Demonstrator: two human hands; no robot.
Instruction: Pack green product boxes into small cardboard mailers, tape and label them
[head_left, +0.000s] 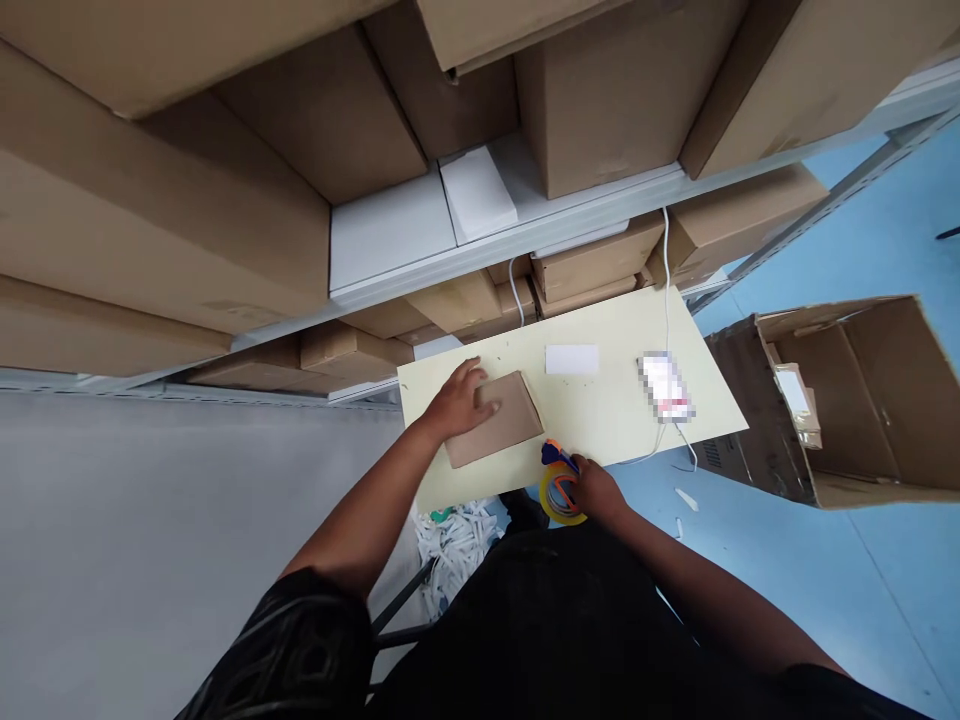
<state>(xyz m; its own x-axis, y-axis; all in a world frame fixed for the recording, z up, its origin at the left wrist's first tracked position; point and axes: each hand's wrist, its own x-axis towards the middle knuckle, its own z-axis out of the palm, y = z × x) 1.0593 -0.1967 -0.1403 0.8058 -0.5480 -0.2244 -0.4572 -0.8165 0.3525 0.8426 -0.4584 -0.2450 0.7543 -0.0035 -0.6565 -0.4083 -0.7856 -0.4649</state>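
Note:
A small brown cardboard box [501,425] lies on the pale yellow table. Over its left end rests my left hand [459,402], fingers apart, thumb and fingertips against the cardboard. At the table's front edge my right hand [596,490] is wrapped round the handle of a tape dispenser [551,453]. The dispenser is blue and orange and carries a yellowish roll of tape [551,505]. Its head points toward the near right corner of the box, a little apart from it.
A white label [571,359] and a blurred phone-like device [666,387] with cables lie on the table [615,420]. An open carton [862,400] stands at right. Shelves [405,285] with cartons rise behind. White paper strips [457,550] heap below.

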